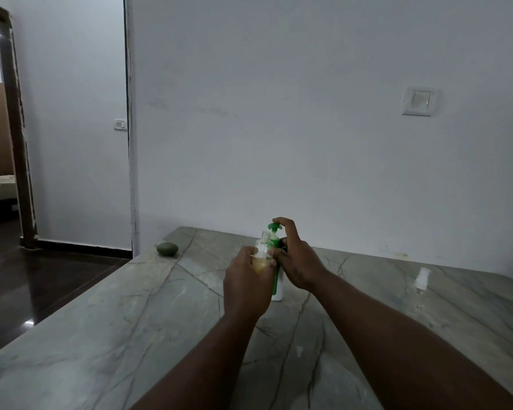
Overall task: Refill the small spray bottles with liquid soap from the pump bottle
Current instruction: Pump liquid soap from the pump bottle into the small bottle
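Two bare forearms reach up from the lower edge over a grey-green, dark-veined stone surface [107, 335]. The left hand [246, 288] grasps a small clear plastic bottle [262, 250], with its fingers wrapped round the lower body. The bottle is lifted off the surface and stands roughly upright. Its threaded neck is open with no cap on it, and yellowish liquid fills the lower part.

Just beside it, the right hand [299, 261] holds a white plastic pump bottle [278, 291] that stands on the surface. The thumb and lower fingers curl about the pump bottle's neck, and the forefinger arches over onto the green pump head [274, 227]. The pump's spout points toward the open neck of the small clear plastic bottle, close above it. Whether soap is running cannot be told.

Well apart to the right, a second clear spray bottle with a white sprayer top [421, 282] stands alone on the surface.

Further back, a dull green rounded lump [167, 249] lies near the surface's far left corner. Behind everything rises a plain pale wall with a white square switch plate [418, 101] on the right. A smaller white switch [120, 124] sits on the wall to the left, beside a brown-framed doorway [15, 128] over dark glossy floor [42, 279].
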